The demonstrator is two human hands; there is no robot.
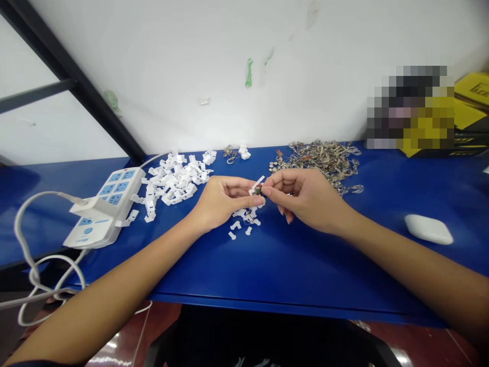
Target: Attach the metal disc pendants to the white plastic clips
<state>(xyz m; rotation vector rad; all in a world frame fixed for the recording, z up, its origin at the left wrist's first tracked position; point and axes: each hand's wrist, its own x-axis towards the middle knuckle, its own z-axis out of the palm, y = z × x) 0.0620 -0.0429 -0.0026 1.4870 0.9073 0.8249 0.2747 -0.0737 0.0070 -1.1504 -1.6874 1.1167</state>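
Both hands meet over the middle of the blue table. My left hand (pixel 225 203) pinches a small folded white paper tag (pixel 257 185) between thumb and fingers. Closed at the same spot, my right hand (pixel 305 196) grips a small dark metal piece (pixel 259 190) against the tag; its exact kind is too small to make out. Just below the hands lie several white paper scraps (pixel 237 225). Behind my right hand is a tangled heap of metal chains and rings (pixel 324 155). Left of my left hand spreads a pile of folded white tags (pixel 173 176).
A white power strip (pixel 114 224) with a plugged-in adapter and looping white cable (pixel 23 239) sits at the left. At the back lie a few metal rings (pixel 229 154) beside white tags. A white rounded case (pixel 428 229) rests at right, with yellow-black boxes (pixel 468 109) behind.
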